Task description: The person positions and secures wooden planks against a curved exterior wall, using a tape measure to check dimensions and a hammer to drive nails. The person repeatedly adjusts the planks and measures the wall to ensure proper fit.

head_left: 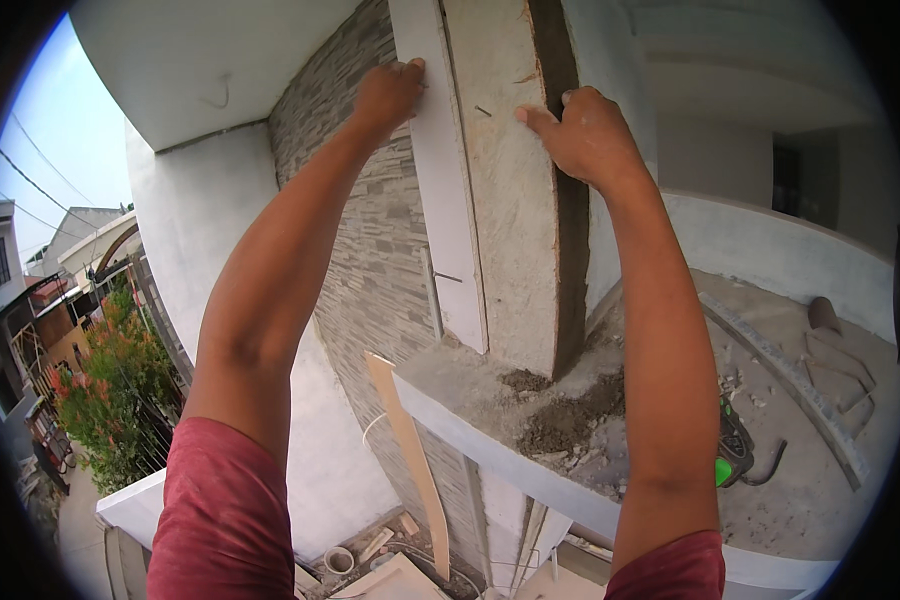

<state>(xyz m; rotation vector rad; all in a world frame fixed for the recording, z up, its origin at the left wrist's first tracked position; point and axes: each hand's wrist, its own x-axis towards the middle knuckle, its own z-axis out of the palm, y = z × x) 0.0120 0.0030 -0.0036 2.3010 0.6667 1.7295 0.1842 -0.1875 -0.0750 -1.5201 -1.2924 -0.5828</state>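
My left hand (390,98) is closed on the edge of a long white board (438,200) standing upright against a plastered column (510,240). My right hand (585,135) grips the column's right edge near the top, thumb on its pale face and fingers curled round the darker side. A nail (482,110) sticks out between my hands, and a thin metal rod (446,277) crosses the board lower down. Loose grey mortar (560,420) lies at the column's foot on a concrete ledge (440,395).
Stone cladding (340,260) lines the wall behind. A green-black tool (732,450), a long grey bar (780,370) and bent pipes lie on the right-hand floor. A tan strip (410,450) hangs past the ledge above scraps below. Plants (110,370) and houses show far left.
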